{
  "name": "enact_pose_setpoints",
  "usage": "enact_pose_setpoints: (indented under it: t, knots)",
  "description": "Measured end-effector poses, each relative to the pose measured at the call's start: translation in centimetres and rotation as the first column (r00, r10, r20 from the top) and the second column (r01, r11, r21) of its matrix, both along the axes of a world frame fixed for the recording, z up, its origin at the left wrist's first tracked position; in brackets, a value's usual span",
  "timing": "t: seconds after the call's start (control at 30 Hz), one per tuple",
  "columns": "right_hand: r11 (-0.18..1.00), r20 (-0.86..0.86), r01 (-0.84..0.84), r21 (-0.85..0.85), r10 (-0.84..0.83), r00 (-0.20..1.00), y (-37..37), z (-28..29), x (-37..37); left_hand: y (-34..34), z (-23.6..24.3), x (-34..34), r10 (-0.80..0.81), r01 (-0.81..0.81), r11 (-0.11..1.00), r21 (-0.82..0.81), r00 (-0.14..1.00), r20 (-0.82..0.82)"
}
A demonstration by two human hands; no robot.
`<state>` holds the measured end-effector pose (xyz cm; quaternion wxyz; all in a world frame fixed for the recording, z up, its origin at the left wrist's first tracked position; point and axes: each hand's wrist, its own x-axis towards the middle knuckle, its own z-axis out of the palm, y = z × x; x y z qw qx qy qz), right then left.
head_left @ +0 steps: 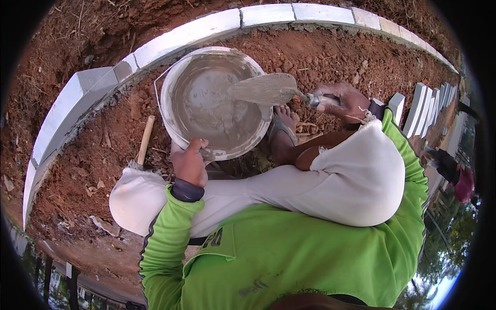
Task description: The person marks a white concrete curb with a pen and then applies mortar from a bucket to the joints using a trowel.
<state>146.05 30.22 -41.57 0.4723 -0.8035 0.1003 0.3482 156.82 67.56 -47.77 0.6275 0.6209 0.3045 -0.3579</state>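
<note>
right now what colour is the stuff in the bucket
Grey wet mortar fills the white bucket, clearest in the head view.

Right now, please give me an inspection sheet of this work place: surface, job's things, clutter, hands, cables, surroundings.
Surface: bare red soil, loose and lumpy.
Job's things: white bucket with wet grey mortar inside; trowel loaded with mortar, blade over the bucket.
Clutter: wooden handle lying on the soil left of the bucket; its head is hidden.
Hands: left hand grips the bucket's near rim; right hand holds the trowel handle.
Cables: nothing seen.
Surroundings: curved row of white kerb blocks behind the bucket; more white blocks standing on edge at right; a sandalled foot beside the bucket.
</note>
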Motion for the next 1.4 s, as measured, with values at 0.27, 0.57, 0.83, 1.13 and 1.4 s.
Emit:
enact_pose_setpoints:
  t: [0.27,0.57,0.83,1.13,1.4]
  knots:
    - [0.935,-0.267,-0.323,-0.149,0.277,0.923,-4.0,-3.2,-1.5,0.2,-1.1,0.0,-0.017,0.029,0.993,-0.118,0.994,0.105]
    - [0.620,0.092,-0.248,-0.744,0.463,0.882,-0.3,5.5,3.8,-1.1,-0.8,-0.4,-0.182,0.217,0.973,-0.081,0.932,0.313]
    - [0.442,-0.175,-0.595,-0.671,0.686,0.707,3.4,3.2,8.1,-2.5,-0.3,-0.6,-0.209,0.267,0.956,-0.124,0.912,0.354]
    - [0.939,0.006,-0.339,-0.049,0.340,0.940,2.1,-4.9,2.1,-2.6,0.2,-0.1,-0.175,0.206,0.977,-0.060,0.926,0.334]
    - [0.831,-0.080,0.185,0.525,-0.168,0.983,1.3,-7.4,-3.8,-3.8,2.6,0.4,-0.154,0.154,0.986,-0.068,0.988,0.012]
